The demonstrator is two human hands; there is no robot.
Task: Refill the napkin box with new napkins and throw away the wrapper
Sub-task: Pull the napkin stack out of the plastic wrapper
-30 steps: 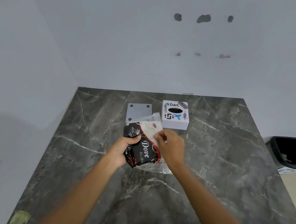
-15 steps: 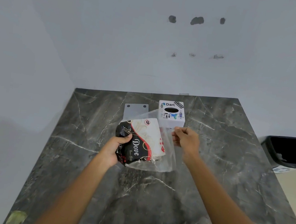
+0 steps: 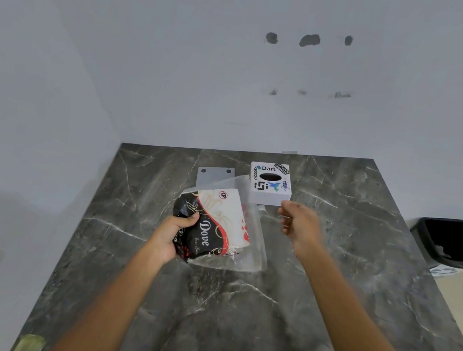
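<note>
Over marble table, left hand gripping napkin pack, right hand blurred

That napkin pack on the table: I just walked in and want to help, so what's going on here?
A person is refilling the white napkin box. The left hand grips the napkin pack, whose clear wrapper hangs open on the right. The right hand is beside it, apparently empty. The black bin waits on the floor to the right.
</note>
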